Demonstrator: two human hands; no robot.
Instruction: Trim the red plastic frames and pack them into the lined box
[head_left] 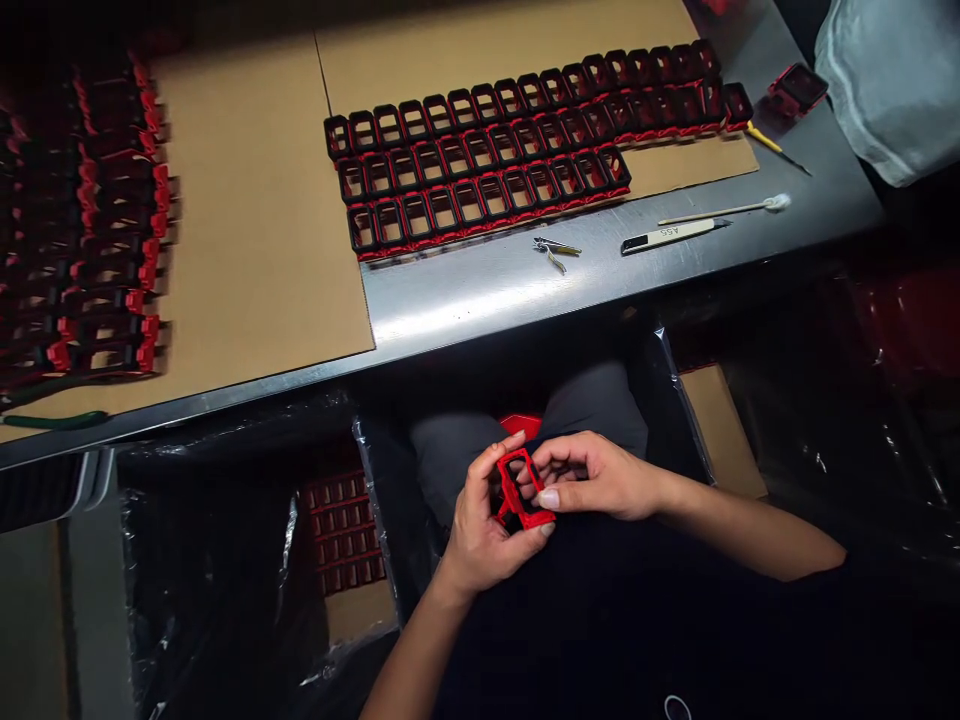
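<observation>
Over my lap, both hands hold one small red and black rectangular plastic frame (537,519), its open middle facing up toward me. My left hand (480,525) wraps round it from the left, thumb along the near edge and fingertips at the far end. From the right, my right hand (600,478) grips the frame's side, its thumb on the near right and its fingers curled partly out of sight behind the rim. Rows of similar frames (480,150) stand on the cardboard (255,200) across the bench.
On the metal bench edge lie a nail clipper (556,250), a craft knife (671,237), a cotton swab (727,211) and a yellow-handled tool (776,146). More frames (97,230) stack at left, near green-handled pliers (56,420). A plastic-lined box (360,610) below holds frames.
</observation>
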